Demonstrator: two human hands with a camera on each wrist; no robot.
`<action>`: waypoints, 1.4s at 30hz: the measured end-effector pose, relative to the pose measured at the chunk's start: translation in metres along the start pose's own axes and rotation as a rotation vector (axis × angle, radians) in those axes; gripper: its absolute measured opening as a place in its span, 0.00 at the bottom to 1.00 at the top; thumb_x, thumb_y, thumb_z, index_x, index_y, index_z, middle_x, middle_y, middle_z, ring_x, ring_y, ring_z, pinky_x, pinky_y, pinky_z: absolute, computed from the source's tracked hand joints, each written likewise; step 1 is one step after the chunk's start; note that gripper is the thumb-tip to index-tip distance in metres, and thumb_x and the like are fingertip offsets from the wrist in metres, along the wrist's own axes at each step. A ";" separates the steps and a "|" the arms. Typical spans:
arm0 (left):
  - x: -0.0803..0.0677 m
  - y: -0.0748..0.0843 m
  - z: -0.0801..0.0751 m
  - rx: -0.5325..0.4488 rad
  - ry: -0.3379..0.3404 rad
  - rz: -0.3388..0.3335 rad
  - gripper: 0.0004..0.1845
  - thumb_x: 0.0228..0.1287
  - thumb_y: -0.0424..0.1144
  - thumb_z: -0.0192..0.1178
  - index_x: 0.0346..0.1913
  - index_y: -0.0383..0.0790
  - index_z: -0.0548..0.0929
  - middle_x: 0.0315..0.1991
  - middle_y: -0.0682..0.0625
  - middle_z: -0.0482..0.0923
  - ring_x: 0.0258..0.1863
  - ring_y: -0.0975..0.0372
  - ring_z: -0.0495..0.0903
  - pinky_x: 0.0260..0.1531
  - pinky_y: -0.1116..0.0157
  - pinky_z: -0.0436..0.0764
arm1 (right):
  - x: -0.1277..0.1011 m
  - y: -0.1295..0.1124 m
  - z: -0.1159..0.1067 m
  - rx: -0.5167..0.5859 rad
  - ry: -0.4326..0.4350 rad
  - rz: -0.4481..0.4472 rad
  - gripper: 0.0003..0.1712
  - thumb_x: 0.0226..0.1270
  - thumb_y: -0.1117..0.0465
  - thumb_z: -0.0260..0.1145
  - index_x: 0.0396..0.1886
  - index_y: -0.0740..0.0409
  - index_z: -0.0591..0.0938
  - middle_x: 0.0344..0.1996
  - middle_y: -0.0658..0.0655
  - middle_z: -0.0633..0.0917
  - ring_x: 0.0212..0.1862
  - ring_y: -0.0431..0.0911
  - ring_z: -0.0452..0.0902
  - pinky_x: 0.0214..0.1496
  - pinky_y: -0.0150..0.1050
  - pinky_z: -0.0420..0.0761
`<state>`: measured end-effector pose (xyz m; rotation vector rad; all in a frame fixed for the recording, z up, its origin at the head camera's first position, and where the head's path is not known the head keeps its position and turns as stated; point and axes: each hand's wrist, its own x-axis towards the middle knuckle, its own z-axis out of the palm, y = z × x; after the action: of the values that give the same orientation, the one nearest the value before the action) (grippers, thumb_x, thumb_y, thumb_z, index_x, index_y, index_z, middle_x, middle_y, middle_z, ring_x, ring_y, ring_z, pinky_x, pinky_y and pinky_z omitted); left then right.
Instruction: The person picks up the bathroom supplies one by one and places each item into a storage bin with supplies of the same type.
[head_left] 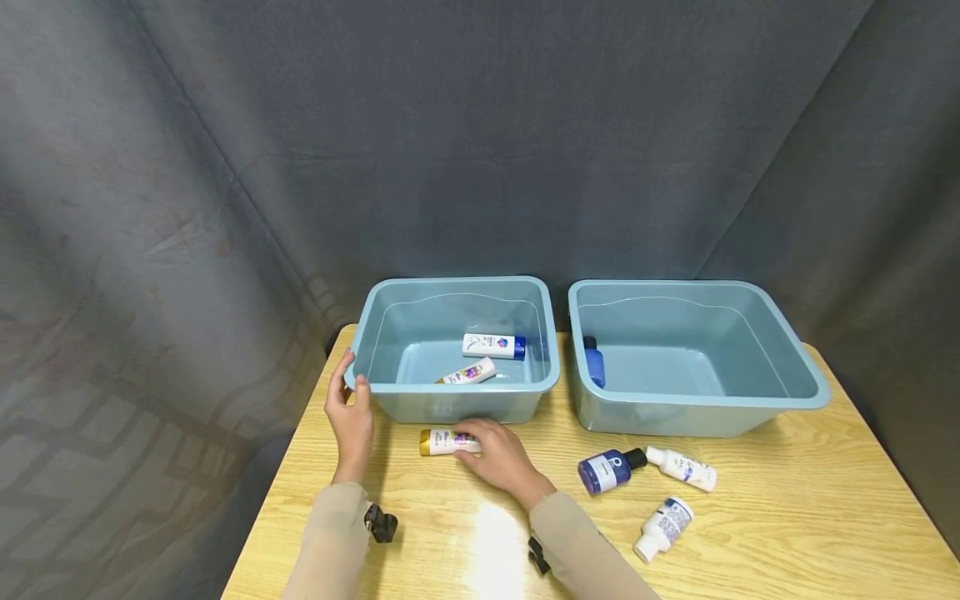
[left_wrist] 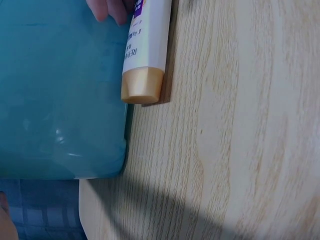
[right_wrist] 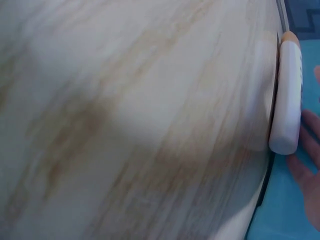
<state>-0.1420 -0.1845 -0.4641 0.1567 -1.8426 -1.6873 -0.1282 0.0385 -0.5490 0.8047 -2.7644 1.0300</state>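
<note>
In the head view, a white bottle with a gold cap [head_left: 442,442] lies on the table just in front of the left blue bin [head_left: 450,408]. My right hand [head_left: 498,454] holds its right end, the thumb on the near side and the fingers over the far side. The gold cap [left_wrist: 142,86] shows plainly in the left wrist view. At the bin's front left corner, my left hand [head_left: 351,425] holds the rim between thumb and fingers. Inside that bin lie a white bottle with a blue cap [head_left: 491,346] and another white, purple-labelled bottle [head_left: 468,372].
To the right stands a second blue bin [head_left: 690,417] with a blue bottle [head_left: 593,365] inside. In front of it lie a dark blue bottle with a black cap [head_left: 606,472], a slim white bottle [head_left: 684,468] and a white bottle with a patterned label [head_left: 666,527]. Grey curtain [head_left: 480,150] hangs behind.
</note>
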 end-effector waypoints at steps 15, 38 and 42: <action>-0.001 0.000 0.001 0.013 0.014 0.006 0.21 0.69 0.25 0.51 0.63 0.26 0.75 0.68 0.38 0.70 0.69 0.50 0.65 0.55 0.64 0.66 | 0.001 -0.001 0.008 -0.067 -0.009 0.002 0.27 0.58 0.56 0.75 0.58 0.56 0.83 0.53 0.55 0.84 0.56 0.50 0.78 0.60 0.45 0.75; -0.002 0.001 0.002 0.018 0.019 -0.005 0.21 0.70 0.26 0.51 0.64 0.27 0.75 0.68 0.38 0.70 0.69 0.51 0.64 0.56 0.64 0.65 | 0.000 -0.003 0.014 -0.082 -0.009 0.019 0.27 0.53 0.62 0.78 0.56 0.55 0.84 0.49 0.54 0.85 0.51 0.49 0.79 0.55 0.45 0.78; -0.002 0.000 0.002 0.014 0.017 0.004 0.21 0.69 0.26 0.51 0.64 0.27 0.75 0.68 0.38 0.70 0.69 0.50 0.64 0.54 0.67 0.65 | 0.000 -0.004 0.013 -0.075 -0.008 0.031 0.26 0.52 0.62 0.79 0.53 0.55 0.84 0.47 0.53 0.85 0.50 0.49 0.79 0.54 0.44 0.78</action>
<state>-0.1414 -0.1819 -0.4644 0.1727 -1.8412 -1.6664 -0.1250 0.0279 -0.5562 0.7609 -2.8120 0.9232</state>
